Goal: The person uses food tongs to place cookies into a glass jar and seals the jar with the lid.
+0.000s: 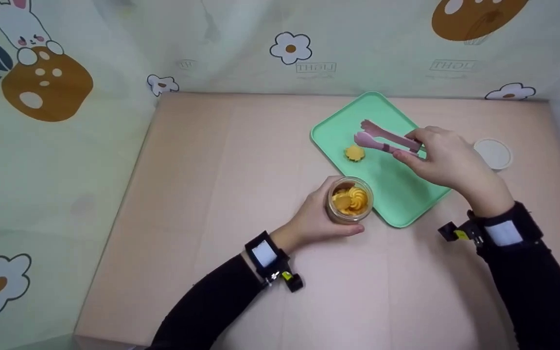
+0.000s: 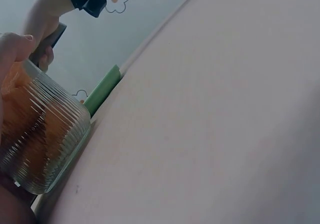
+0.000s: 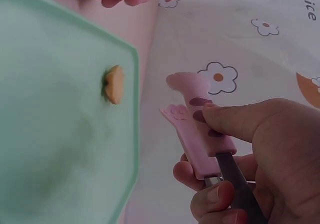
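My left hand (image 1: 315,216) grips a ribbed clear glass jar (image 1: 349,219) at the tray's near-left edge. Inside the jar lie yellow swirled cookies (image 1: 356,198); their outlines blur through the glass in the left wrist view. Above the green tray (image 1: 396,204), my right hand (image 1: 447,155) holds pink paw-tipped tongs (image 3: 197,119), thumb on one arm and fingers round the other. The tong tips are apart with nothing between them. One yellow scalloped cookie (image 1: 354,153) lies on the tray, just below and left of the tips in the head view.
A round white lid (image 1: 493,154) lies right of the tray, partly behind my right wrist. Pink cloth covers the table (image 1: 187,204). A printed curtain (image 1: 231,43) stands along the back and left side.
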### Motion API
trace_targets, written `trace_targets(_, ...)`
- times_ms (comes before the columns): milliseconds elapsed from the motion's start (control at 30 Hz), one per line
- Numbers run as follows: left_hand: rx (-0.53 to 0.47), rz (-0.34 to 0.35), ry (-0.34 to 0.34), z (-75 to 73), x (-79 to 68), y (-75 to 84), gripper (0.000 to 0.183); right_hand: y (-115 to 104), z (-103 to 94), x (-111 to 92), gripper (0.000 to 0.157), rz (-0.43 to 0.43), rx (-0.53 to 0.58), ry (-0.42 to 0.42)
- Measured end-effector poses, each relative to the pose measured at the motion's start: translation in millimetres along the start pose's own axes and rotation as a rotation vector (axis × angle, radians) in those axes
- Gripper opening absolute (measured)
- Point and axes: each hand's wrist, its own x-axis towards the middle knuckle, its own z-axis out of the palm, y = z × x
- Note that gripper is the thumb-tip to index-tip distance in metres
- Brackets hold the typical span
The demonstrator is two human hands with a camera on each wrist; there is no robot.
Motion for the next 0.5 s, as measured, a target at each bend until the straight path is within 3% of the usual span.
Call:
trace_targets(267, -0.004, 0.005, -0.005, 0.3, 1.3, -0.3, 0.091, 5.9, 11.2, 8.2, 0.061, 0.037, 0.008, -0.063)
trace_targets(500, 0.006, 0.007, -0.002, -0.1, 0.6, -1.1, 0.091, 8.2, 19.8, 11.3, 0.054, 0.031, 0.011, -0.070)
